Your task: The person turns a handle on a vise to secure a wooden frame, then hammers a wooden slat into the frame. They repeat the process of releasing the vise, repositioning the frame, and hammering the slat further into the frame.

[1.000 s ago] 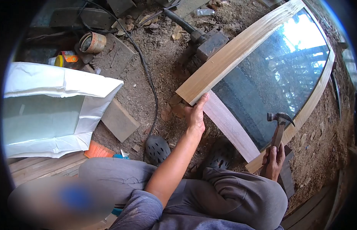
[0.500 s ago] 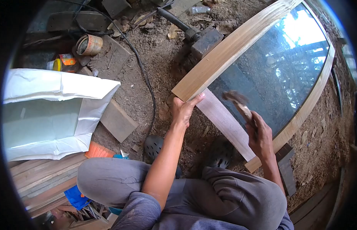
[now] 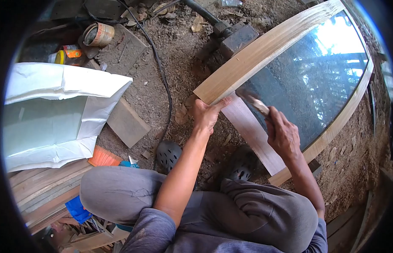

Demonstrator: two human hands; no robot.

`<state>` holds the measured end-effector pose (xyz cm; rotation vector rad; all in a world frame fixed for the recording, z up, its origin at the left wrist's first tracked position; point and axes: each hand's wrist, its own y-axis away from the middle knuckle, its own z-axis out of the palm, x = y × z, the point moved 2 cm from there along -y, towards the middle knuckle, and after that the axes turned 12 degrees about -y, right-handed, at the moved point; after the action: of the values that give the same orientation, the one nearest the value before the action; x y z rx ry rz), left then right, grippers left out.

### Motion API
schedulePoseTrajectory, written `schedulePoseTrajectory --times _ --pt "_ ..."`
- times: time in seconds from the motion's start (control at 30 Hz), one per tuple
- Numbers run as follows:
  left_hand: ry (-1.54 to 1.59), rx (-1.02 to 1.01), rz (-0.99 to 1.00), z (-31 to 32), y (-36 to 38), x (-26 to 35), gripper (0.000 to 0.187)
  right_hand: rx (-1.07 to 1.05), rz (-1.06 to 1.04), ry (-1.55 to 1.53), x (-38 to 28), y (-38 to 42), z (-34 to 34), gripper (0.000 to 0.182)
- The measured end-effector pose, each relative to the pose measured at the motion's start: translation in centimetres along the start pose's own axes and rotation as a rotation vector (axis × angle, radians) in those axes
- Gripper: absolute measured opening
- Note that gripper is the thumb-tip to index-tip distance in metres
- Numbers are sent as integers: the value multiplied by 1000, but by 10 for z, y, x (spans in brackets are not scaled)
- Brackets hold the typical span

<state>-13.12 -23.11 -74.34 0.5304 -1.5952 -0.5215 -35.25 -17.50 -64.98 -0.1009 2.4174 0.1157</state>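
A wooden window frame [image 3: 255, 130] with a glass pane [image 3: 308, 86] slants across the right side of the view. Its near corner is gripped by my left hand [image 3: 205, 116], the thumb pressed along the inner side of the joint. My right hand [image 3: 284, 134] is closed round the handle of a hammer [image 3: 260, 105] over the glass. The hammer head, blurred by motion, is close to the inside of that corner; whether it touches cannot be made out.
A dark metal clamp-like block [image 3: 238, 40] lies behind the frame. To the left are a paper-edged glass panel [image 3: 105, 84], a wooden block [image 3: 127, 122], stacked boards [image 3: 53, 185], a tin can [image 3: 99, 34] and a black cable [image 3: 162, 76]. Sawdust covers the ground.
The hammer head has swung left to the frame's near corner, and my right hand has shifted slightly left. My left hand keeps its grip on the corner. The view has shifted a little.
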Motion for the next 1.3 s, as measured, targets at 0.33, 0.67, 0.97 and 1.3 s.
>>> schedulePoseTrajectory --times 0.33,0.67,0.97,1.3 --pt "30 -40 43 -2 -7 -4 58 -118 67 30 -3 -1 4 27" --pt "-187 1 -45 -13 1 -10 70 -20 -54 16 -11 -1 -11 29" --pt "-230 62 -88 -13 3 -14 75 -49 -2 5 -8 -4 -1 24" --pt "-161 -38 -22 -14 4 -1 65 33 88 -42 -14 1 -22 30"
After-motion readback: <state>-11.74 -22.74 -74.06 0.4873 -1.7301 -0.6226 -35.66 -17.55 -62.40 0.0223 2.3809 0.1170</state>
